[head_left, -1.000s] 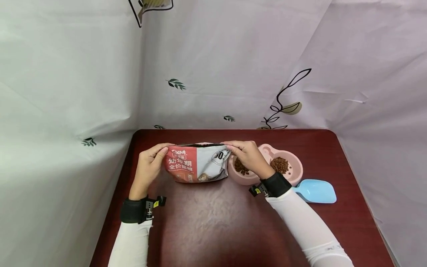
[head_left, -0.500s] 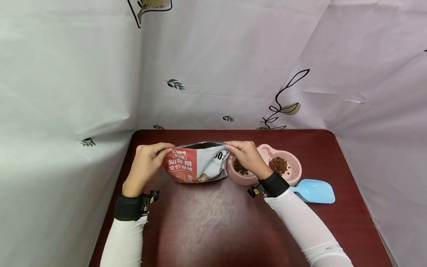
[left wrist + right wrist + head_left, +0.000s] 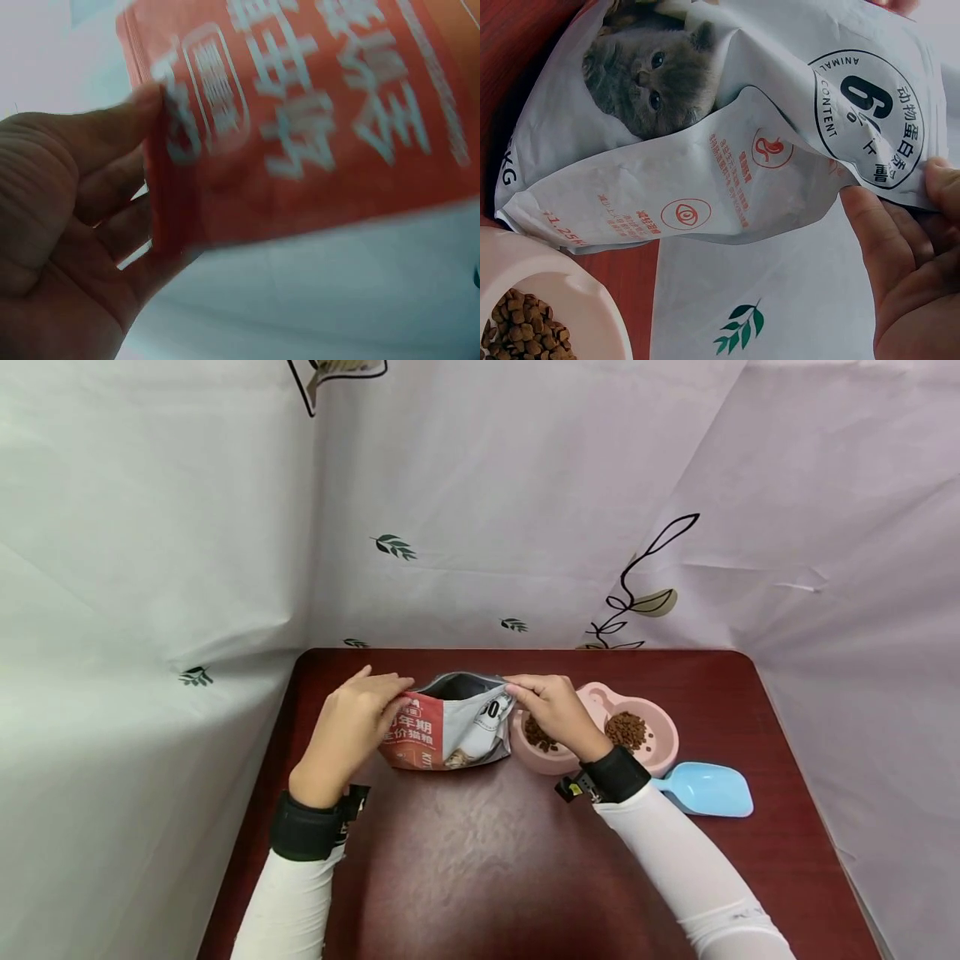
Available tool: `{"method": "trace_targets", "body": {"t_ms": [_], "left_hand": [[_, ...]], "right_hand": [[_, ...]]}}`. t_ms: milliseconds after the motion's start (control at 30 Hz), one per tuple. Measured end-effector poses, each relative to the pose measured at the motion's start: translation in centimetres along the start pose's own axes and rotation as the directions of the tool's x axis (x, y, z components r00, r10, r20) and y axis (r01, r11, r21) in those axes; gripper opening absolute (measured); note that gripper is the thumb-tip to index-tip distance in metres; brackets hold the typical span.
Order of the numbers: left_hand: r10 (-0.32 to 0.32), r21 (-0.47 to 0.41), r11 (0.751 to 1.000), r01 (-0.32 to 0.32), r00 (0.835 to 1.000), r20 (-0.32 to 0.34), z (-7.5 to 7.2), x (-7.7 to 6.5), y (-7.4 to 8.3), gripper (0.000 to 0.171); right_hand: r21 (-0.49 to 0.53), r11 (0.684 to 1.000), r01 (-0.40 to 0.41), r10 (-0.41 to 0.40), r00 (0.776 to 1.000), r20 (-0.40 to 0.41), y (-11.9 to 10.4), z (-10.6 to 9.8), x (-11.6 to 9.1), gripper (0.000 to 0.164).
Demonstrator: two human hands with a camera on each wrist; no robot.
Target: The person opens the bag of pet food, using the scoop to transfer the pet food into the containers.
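A red and white cat food bag (image 3: 465,727) stands on the table, its mouth gaping and the dark inside showing in the head view. My left hand (image 3: 348,727) pinches the bag's upper left edge, the thumb on the red front and the fingers behind, as the left wrist view shows. At the upper right corner, my right hand (image 3: 551,706) pinches the white side between thumb and fingers. The kitten picture and folded side panel of the bag (image 3: 652,82) fill much of the right wrist view. The bag's contents are hidden.
Just right of the bag, partly under my right hand and wrist, sits a pink double bowl (image 3: 663,731) with brown kibble (image 3: 626,732) in both hollows. A light blue scoop (image 3: 711,789) lies beside it. Behind the dark red table (image 3: 465,860) hangs a pale printed sheet (image 3: 480,485).
The bag's mouth has widened from a narrow slit to a rounded opening. My left hand has shifted right and inward along the top edge, covering part of the lettering. The right hand stays nearly still.
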State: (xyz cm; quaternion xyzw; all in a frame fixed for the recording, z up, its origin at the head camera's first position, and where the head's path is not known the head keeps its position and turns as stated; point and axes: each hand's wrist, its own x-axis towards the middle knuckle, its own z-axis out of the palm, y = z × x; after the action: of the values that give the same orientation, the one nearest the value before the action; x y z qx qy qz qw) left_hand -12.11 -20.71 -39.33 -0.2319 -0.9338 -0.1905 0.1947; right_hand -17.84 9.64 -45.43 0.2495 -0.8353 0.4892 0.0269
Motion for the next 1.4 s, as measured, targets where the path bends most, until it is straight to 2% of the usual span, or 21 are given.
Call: {"method": "trace_targets", "body": {"t_ms": [100,333,467,567,800,933,1067,1400], "left_hand": [[0.028,-0.004,1.000,-0.028,0.999,-0.017,0.1,0.3,0.5,0.017],[-0.001,-0.105,0.994,-0.009,0.995,-0.098,1.2,0.1,0.1,0.012],[-0.013,-0.123,0.992,-0.006,0.988,-0.152,1.9,0.0,-0.1,0.010],[-0.026,-0.117,0.993,0.007,0.987,-0.160,2.2,0.0,0.0,0.010],[-0.038,-0.113,0.993,0.018,0.984,-0.175,2.3,0.2,0.2,0.010],[-0.056,-0.138,0.990,0.032,0.983,-0.177,2.2,0.2,0.2,0.009],[-0.064,-0.149,0.988,0.037,0.982,-0.179,2.3,0.2,0.2,0.008],[-0.095,-0.140,0.988,0.070,0.979,-0.178,2.3,0.2,0.1,0.008]], "right_hand": [[0.009,1.000,-0.006,0.006,1.000,0.006,0.0,0.2,0.1,0.022],[0.001,0.999,-0.038,0.038,0.999,0.011,0.1,0.1,-0.1,0.023],[-0.024,0.999,-0.021,0.022,0.999,0.034,0.0,-0.3,0.0,0.023],[-0.068,0.998,0.000,0.003,0.999,0.045,-0.5,-0.5,0.0,0.024],[-0.184,0.976,0.118,-0.111,0.993,0.048,-2.1,-0.9,0.9,0.033],[-0.207,0.963,0.172,-0.154,0.983,0.100,-2.5,-0.9,1.5,0.037],[-0.217,0.955,0.202,-0.181,0.977,0.112,-2.3,-0.8,1.9,0.029],[-0.231,0.920,0.318,-0.319,0.947,0.034,-1.9,-0.1,2.0,0.013]]}}
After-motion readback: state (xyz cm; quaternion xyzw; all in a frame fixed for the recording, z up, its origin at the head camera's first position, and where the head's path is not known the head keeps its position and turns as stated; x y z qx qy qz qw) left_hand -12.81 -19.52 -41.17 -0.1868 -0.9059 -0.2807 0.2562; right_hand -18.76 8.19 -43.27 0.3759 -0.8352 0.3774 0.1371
